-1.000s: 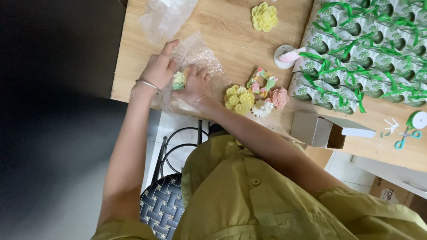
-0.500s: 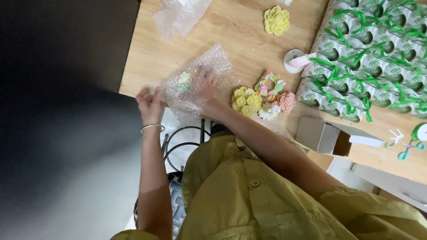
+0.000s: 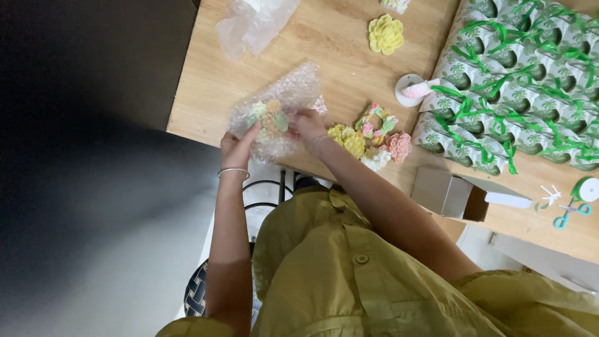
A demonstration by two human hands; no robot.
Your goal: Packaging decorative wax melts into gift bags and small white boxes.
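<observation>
A sheet of bubble wrap (image 3: 281, 109) veils a small green, orange and white flower piece (image 3: 268, 117) at the near edge of the wooden table (image 3: 324, 43), blurring its details. The left hand (image 3: 236, 148) grips the wrap's near-left edge, arm reaching straight out, a bangle (image 3: 233, 171) on the wrist. The right hand (image 3: 310, 125) pinches the wrap's right side, fingertips partly hidden. Just right lie more pastel flowers (image 3: 369, 137).
</observation>
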